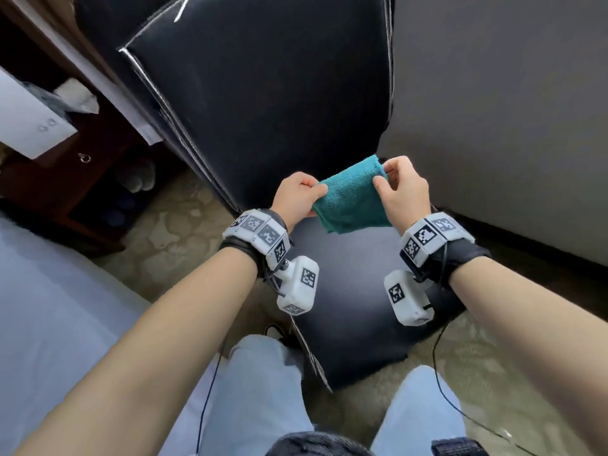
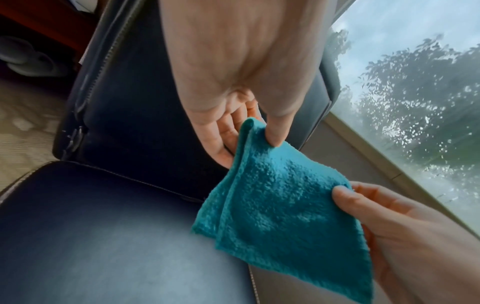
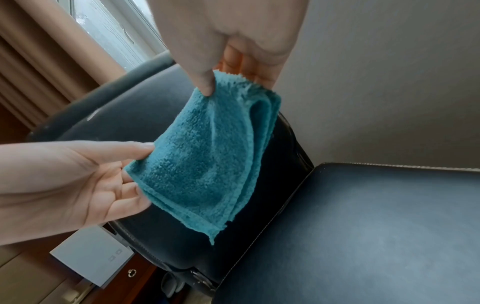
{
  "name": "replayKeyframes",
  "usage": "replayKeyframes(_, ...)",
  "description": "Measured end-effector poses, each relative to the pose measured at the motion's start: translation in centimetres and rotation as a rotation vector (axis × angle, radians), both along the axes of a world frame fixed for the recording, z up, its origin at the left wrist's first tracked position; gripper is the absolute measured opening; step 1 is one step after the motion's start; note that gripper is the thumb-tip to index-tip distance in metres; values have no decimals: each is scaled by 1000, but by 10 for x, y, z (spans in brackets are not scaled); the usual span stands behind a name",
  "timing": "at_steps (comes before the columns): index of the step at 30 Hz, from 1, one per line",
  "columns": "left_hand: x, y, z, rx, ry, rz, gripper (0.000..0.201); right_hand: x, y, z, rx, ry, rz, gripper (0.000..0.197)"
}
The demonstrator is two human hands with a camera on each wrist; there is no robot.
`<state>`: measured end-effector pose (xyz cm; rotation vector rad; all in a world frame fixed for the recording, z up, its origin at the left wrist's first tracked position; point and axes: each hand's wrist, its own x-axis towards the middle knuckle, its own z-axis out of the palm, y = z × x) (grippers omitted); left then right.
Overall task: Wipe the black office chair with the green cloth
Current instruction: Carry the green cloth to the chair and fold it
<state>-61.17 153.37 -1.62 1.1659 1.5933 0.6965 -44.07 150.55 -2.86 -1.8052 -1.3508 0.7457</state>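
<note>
A black leather office chair with pale stitched piping (image 1: 263, 93) is standing ahead of the person, its tall back rising at the far side and its padded seat (image 1: 355, 291) lying near, between the knees, with a plain grey wall to its right and a dark wooden cabinet (image 1: 65, 179) to its left. Above the seat, clear of the leather, a folded teal-green terry cloth (image 1: 352, 199) is hanging in the air between both hands. The left hand (image 1: 296, 195) is pinching the cloth's left edge, thumb on top and fingers (image 2: 221, 131) curled beneath it; the right hand (image 1: 404, 192) is pinching the far right corner between thumb and fingers (image 3: 249, 67). The cloth is touching neither seat nor back, so the person appears to be folding or squaring it into a pad. Judging from this, no wiping shows as under way, and the back and seat both seem left to do.
</note>
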Motion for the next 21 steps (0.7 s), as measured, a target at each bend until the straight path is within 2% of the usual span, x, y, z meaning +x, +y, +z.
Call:
replayKeyframes(2,-26,7,-36,-10,18,-33,14,-29,1,-40,22,11,-25,7)
replayKeyframes(5,-41,8,-48,4,18,-49,15,-41,1,-55,44,39,-18,7)
replayKeyframes(10,-82,-16,-88,29,-3,-106,14,-81,-22,-105,69,31,-60,7)
replayKeyframes(16,-130,-58,-121,58,-45,-90,15,-123,-59,-128,67,7,-31,13)
replayKeyframes(21,-153,-71,-144,60,-64,-74,13,-145,-74,-141,78,-30,-6,13)
